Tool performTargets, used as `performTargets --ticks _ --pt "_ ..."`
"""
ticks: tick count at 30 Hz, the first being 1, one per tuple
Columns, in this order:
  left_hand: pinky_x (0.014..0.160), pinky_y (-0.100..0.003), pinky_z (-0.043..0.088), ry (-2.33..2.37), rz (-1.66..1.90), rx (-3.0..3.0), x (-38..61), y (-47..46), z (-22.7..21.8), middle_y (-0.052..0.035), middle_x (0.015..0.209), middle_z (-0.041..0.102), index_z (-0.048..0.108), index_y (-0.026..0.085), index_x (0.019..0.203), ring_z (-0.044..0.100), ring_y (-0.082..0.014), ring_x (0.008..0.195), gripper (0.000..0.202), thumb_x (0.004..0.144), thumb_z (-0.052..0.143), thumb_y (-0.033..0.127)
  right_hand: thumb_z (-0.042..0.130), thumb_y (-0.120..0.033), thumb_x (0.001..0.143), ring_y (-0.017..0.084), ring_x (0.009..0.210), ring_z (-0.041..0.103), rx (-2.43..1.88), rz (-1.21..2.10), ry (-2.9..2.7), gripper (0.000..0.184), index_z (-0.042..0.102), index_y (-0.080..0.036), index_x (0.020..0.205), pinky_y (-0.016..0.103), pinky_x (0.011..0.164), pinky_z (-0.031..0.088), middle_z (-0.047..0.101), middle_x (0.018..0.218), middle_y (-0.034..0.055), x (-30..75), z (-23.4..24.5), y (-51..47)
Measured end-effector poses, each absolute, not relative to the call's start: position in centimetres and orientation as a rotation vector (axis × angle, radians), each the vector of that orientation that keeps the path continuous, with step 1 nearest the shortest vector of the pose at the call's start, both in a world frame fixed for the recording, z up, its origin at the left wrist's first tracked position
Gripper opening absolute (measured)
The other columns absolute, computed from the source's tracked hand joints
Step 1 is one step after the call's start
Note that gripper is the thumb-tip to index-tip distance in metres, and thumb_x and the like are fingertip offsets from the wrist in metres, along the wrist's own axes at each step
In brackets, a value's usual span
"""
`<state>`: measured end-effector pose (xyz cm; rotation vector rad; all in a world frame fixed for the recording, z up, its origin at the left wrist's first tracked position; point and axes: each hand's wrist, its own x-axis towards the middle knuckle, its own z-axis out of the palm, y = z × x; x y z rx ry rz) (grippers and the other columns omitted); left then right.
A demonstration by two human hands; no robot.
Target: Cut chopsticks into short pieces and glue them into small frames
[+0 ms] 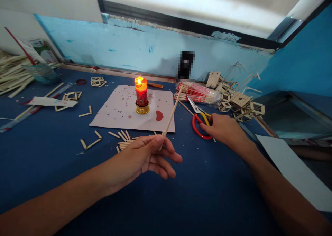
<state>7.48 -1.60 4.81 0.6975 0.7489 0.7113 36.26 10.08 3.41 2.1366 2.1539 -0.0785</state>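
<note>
My left hand (pixel 149 156) pinches the lower end of a long thin wooden stick (pixel 172 113) between thumb and forefinger, its other fingers spread. The stick slants up to the right above the blue table (pixel 52 167). My right hand (pixel 224 129) rests on the handles of red-and-yellow scissors (pixel 197 116), fingers curled round them; the blades lie on the table pointing up-left. A lit red candle (pixel 141 92) in a gold holder stands on a wax-spotted paper sheet (pixel 121 111) ahead of my left hand.
Short cut stick pieces (pixel 123 139) lie before the paper. A plastic pack of sticks (pixel 199 92) and a heap of glued stick frames (pixel 240 103) sit at the right. More frames (pixel 98 81), a ruler and a stick pile (pixel 12 73) lie left.
</note>
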Motion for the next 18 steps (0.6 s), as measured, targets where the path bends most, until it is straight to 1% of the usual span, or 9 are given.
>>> performTargets --ticks 3,5,8,10,12,15,16,18 --pt "0.069 -0.021 0.062 0.732 0.711 0.698 7.4 -1.5 4.9 -0.008 0.1 0.082 0.071 0.016 0.093 0.079 -0.0153 0.078 0.034 0.107 0.054 0.042 0.058 -0.055 0.083 0.034 0.077 0.068 2.168 -0.156 2.186 0.037 0.067 -0.019 0.083 0.036 0.059 0.032 0.071 0.081 0.015 36.2 3.1 10.4" --pt "0.07 -0.022 0.062 0.739 0.704 0.714 7.4 -1.5 4.9 -0.0081 0.099 0.082 0.071 0.016 0.093 0.078 -0.015 0.077 0.035 0.107 0.053 0.042 0.065 -0.053 0.077 0.032 0.072 0.065 2.223 -0.219 2.212 0.032 0.065 -0.021 0.073 0.036 0.058 0.032 0.067 0.074 0.0125 36.5 2.9 10.8" --pt "0.069 -0.022 0.061 0.776 0.706 0.776 7.5 -1.3 4.8 -0.0076 0.094 0.081 0.071 0.015 0.091 0.077 -0.0143 0.075 0.037 0.107 0.053 0.043 0.072 -0.047 0.069 0.028 0.064 0.059 2.355 -0.345 2.261 0.03 0.06 -0.022 0.06 0.035 0.057 0.031 0.058 0.061 0.0088 37.2 2.7 11.5" --pt "0.069 -0.021 0.061 0.804 0.725 0.838 7.6 -1.2 4.7 -0.0072 0.093 0.081 0.071 0.014 0.09 0.077 -0.014 0.074 0.038 0.107 0.052 0.043 0.074 -0.043 0.067 0.024 0.059 0.055 2.443 -0.504 2.325 0.028 0.058 -0.022 0.057 0.035 0.056 0.031 0.052 0.055 0.0056 37.6 2.7 11.8" --pt "0.068 -0.021 0.06 0.826 0.757 0.882 7.6 -1.1 4.7 -0.0064 0.093 0.081 0.071 0.014 0.09 0.077 -0.0133 0.073 0.039 0.108 0.052 0.043 0.071 -0.042 0.069 0.021 0.056 0.052 2.49 -0.764 2.452 0.024 0.057 -0.022 0.064 0.033 0.054 0.033 0.051 0.058 0.0032 37.8 2.8 11.9" --pt "0.06 -0.018 0.057 0.841 0.822 0.919 7.4 -0.7 5.0 -0.0043 0.092 0.08 0.069 0.015 0.089 0.075 -0.011 0.068 0.038 0.109 0.05 0.041 0.058 -0.045 0.078 0.016 0.058 0.049 2.417 -1.277 2.732 0.022 0.053 -0.025 0.086 0.031 0.055 0.04 0.055 0.076 0.0013 37.3 3.3 11.4" --pt "0.059 -0.017 0.057 0.848 0.844 0.954 7.3 -0.6 5.1 -0.0037 0.092 0.079 0.068 0.015 0.088 0.075 -0.0105 0.067 0.038 0.109 0.049 0.04 0.055 -0.046 0.08 0.014 0.058 0.047 2.357 -1.442 2.82 0.022 0.051 -0.026 0.09 0.03 0.055 0.042 0.053 0.08 0.0001 36.9 3.5 11.2" --pt "0.06 -0.018 0.058 0.877 0.898 1.076 6.9 -0.4 5.5 -0.0032 0.092 0.079 0.068 0.015 0.089 0.075 -0.0107 0.068 0.037 0.109 0.049 0.04 0.056 -0.049 0.084 0.013 0.056 0.04 2.105 -1.882 2.948 0.023 0.048 -0.027 0.089 0.03 0.055 0.042 0.046 0.08 -0.0016 35.9 3.9 10.6"
